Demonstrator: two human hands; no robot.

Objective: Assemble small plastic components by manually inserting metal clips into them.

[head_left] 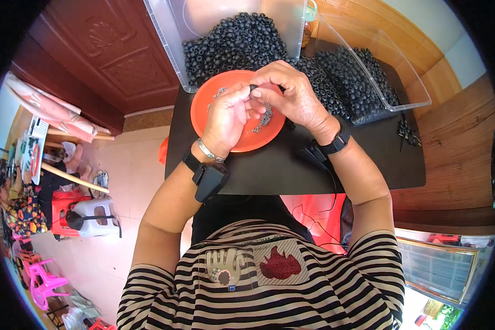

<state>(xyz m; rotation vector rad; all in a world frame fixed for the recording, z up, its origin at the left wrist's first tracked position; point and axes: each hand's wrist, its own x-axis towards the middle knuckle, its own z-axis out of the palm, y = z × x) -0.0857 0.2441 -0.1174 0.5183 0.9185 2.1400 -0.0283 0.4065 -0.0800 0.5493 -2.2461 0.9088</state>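
Note:
My left hand [228,115] and my right hand [291,91] meet over an orange bowl [236,144]. Between their fingertips is a small black part [253,88], pinched from both sides. Its exact shape is mostly covered by the fingers. Small silvery metal pieces [265,118] lie scattered in the bowl, partly hidden under my hands. Behind the bowl, a clear plastic bin [168,47] holds a heap of round black knob-like parts [242,41] with holes in them.
More black parts [327,82] spill across the dark table [368,159] at right, by a tilted clear container [418,103]. A small dark cluster [407,133] lies near the right edge. A cable [335,187] hangs over the front. Another person [19,212] sits far left.

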